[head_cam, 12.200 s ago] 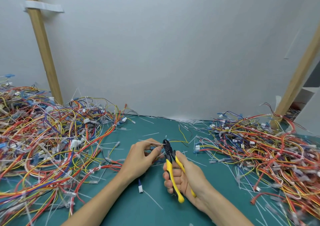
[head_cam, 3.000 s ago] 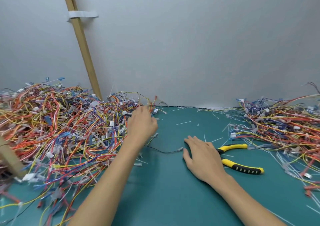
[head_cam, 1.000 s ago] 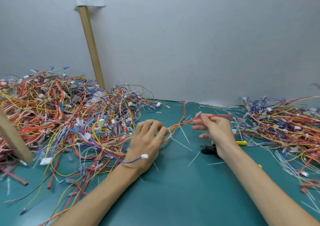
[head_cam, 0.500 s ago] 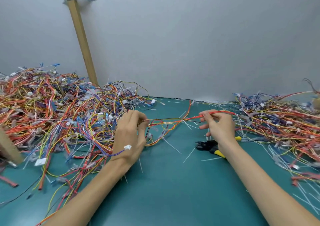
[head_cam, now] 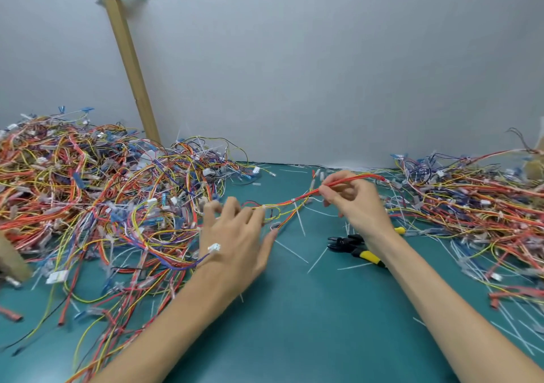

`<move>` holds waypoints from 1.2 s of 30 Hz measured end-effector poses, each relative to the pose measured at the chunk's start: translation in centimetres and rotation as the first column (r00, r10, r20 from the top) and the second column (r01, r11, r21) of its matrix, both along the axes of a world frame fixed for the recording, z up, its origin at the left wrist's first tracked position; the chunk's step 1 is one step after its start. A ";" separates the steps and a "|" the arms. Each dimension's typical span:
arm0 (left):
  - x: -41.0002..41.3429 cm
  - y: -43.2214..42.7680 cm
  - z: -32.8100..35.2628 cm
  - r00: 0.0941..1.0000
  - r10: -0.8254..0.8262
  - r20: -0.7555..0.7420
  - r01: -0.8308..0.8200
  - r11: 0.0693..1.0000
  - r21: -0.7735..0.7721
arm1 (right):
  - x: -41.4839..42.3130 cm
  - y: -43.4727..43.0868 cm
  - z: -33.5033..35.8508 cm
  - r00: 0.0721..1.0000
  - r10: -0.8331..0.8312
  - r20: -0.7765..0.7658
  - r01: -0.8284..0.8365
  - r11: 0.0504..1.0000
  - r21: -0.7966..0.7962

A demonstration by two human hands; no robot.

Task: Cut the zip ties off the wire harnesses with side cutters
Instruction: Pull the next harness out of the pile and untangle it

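Down on the teal bench (head_cam: 294,338), the side cutters (head_cam: 351,244), black-nosed with yellow handles, are lying partly hidden under the right wrist. The left hand (head_cam: 235,244) is hovering with its grip released, fingers spread and blurred at the near end of the wire harness (head_cam: 282,204). It's a thin red, orange and yellow bundle cinched by white zip ties (head_cam: 299,221), and it's running up to the right hand (head_cam: 357,203), whose grip is pinching the red strands. Beyond, the left pile (head_cam: 88,191) and the right pile (head_cam: 471,203) are sprawling in tangles.

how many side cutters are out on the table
1. The side cutters lie on the green mat beneath the wrist of the right hand, black head pointing left, yellow handles partly covered by the forearm. More could be buried in the wire piles.
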State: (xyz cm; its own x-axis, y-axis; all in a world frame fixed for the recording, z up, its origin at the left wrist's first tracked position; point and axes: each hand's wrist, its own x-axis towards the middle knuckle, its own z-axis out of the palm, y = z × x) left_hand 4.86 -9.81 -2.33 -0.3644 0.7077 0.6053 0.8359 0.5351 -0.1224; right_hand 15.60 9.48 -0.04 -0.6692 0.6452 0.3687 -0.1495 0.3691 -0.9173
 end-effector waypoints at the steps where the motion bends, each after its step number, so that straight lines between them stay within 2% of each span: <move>1: 0.5 0.2 0.0 1.000 -0.023 0.001 0.023 1.000 -0.016 | 0.0 0.0 0.0 0.999 0.025 0.020 -0.025 1.000 0.002; 3: 1.2 0.4 -0.1 0.997 -0.075 0.015 0.075 0.997 0.020 | 0.2 0.2 -0.1 0.997 0.054 0.055 -0.054 0.999 0.007; 7: 1.7 0.1 0.5 0.987 -0.132 0.089 0.114 0.975 0.190 | 0.3 0.2 -0.6 0.993 0.055 0.101 -0.060 0.997 0.048; 10: 1.8 -0.3 1.0 0.985 -0.170 -0.043 0.175 0.961 0.212 | -0.1 0.0 -1.0 0.998 -0.029 0.062 0.021 0.990 0.137; 12: 2.0 -0.1 1.1 0.954 -0.264 -0.142 0.286 0.943 0.169 | -0.3 -0.2 -1.1 0.995 -0.094 0.028 0.086 0.976 0.201; 14: 2.5 0.1 0.7 0.911 -0.376 -0.166 0.397 0.911 0.114 | -0.6 -0.5 -1.3 0.989 -0.148 0.011 0.140 0.957 0.253; 16: 3.1 0.3 0.3 0.898 -0.436 -0.059 0.440 0.892 0.103 | -0.9 -1.1 -1.6 0.984 -0.180 0.000 0.172 0.941 0.291; 19: 3.9 0.2 -0.4 0.872 -0.404 0.277 0.352 0.910 0.219 | -1.2 -1.6 -1.8 0.996 -0.091 -0.015 0.092 0.968 0.235; 21: 3.6 0.3 -0.7 0.782 -0.379 0.495 0.214 0.909 0.358 | -1.1 -1.6 -1.5 1.000 0.013 -0.001 -0.013 0.987 0.160; 24: 2.7 0.7 -1.0 0.669 -0.422 0.612 0.100 0.867 0.489 | -0.8 -1.6 -1.0 0.989 0.146 -0.009 -0.146 0.988 0.049; 26: 2.4 0.8 -1.2 0.668 -0.419 0.615 0.129 0.879 0.459 | -0.8 -1.7 -1.0 0.982 0.188 -0.009 -0.188 0.982 -0.011; 31: 2.6 1.0 -1.8 0.761 -0.333 0.556 0.240 0.942 0.236 | -0.9 -1.7 -1.2 0.974 0.228 0.002 -0.227 0.970 -0.092; 33: 2.8 1.1 -1.7 0.780 -0.293 0.553 0.260 0.956 0.140 | -1.0 -1.9 -1.4 0.979 0.205 0.001 -0.204 0.973 -0.109; 36: 3.4 0.9 -1.6 0.778 -0.330 0.535 0.378 0.926 0.021 | -1.2 -2.2 -1.6 0.990 0.135 0.026 -0.132 0.985 -0.109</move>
